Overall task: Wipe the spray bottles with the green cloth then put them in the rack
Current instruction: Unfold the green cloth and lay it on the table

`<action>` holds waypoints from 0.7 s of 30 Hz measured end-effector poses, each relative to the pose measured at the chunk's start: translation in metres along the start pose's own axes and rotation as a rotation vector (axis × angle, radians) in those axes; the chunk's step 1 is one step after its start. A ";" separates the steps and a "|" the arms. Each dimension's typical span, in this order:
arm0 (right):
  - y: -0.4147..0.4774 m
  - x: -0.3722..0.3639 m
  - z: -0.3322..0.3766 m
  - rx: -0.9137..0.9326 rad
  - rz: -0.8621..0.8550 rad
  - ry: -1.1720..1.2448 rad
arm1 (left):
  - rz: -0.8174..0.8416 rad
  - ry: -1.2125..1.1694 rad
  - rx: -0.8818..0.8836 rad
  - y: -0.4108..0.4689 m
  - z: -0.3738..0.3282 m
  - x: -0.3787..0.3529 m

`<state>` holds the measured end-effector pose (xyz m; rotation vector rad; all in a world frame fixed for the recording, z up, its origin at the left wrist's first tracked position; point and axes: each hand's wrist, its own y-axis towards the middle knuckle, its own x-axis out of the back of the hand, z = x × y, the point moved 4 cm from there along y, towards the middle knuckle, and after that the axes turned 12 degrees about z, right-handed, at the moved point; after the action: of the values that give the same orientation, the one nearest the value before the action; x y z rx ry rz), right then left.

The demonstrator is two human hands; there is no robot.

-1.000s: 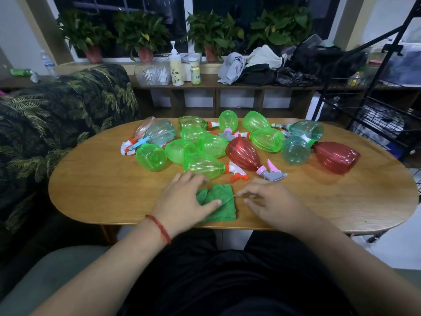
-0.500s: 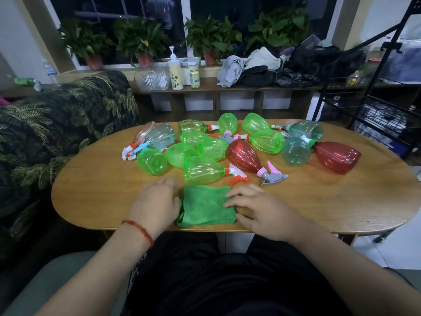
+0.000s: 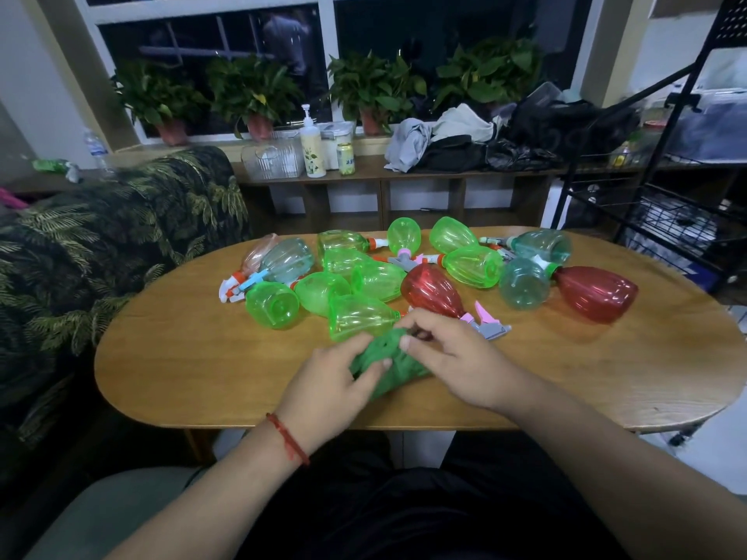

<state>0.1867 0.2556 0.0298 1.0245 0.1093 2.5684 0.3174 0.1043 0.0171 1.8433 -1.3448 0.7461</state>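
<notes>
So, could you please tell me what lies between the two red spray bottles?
In the head view, a pale teal spray bottle lies there, base toward the camera.

A home living room is showing: a leaf-print sofa is flanking the bench's left edge, potted plants are lining the windowsill, clothes are lying on a shelf.

Items in view, by kind. On one oval table, centre of the frame, lie fifteen spray bottles: nine green spray bottles, three pale teal spray bottles, two red spray bottles and one pinkish clear spray bottle. Lower centre: one green cloth and two hands, left hand and right hand. Upper frame: four potted plants, one pump bottle, one can. Upper left: one water bottle. Right edge: one black rack.
</notes>
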 end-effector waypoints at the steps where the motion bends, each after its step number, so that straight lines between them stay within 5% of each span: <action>1: 0.000 0.003 0.004 -0.004 -0.060 0.158 | -0.013 -0.156 0.010 0.004 -0.005 0.004; 5: -0.009 0.006 0.001 -0.125 -0.190 0.857 | 0.043 -0.879 0.072 0.013 -0.030 0.013; 8: -0.021 -0.004 -0.002 -0.181 -0.120 1.074 | 0.013 -0.951 0.090 0.016 -0.036 0.008; 12: -0.030 -0.006 -0.007 -0.188 -0.201 1.099 | 0.118 -0.699 0.036 0.019 -0.031 -0.003; 16: -0.039 0.012 -0.011 -0.209 -0.352 1.115 | -0.032 0.079 -0.085 0.035 0.009 0.033; 21: -0.044 0.020 -0.020 -0.245 -0.503 1.134 | 0.142 0.388 0.173 0.058 0.051 0.047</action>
<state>0.1730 0.3048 0.0190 -0.5606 0.2824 2.2642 0.2770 0.0257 0.0382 1.6317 -1.1922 1.2576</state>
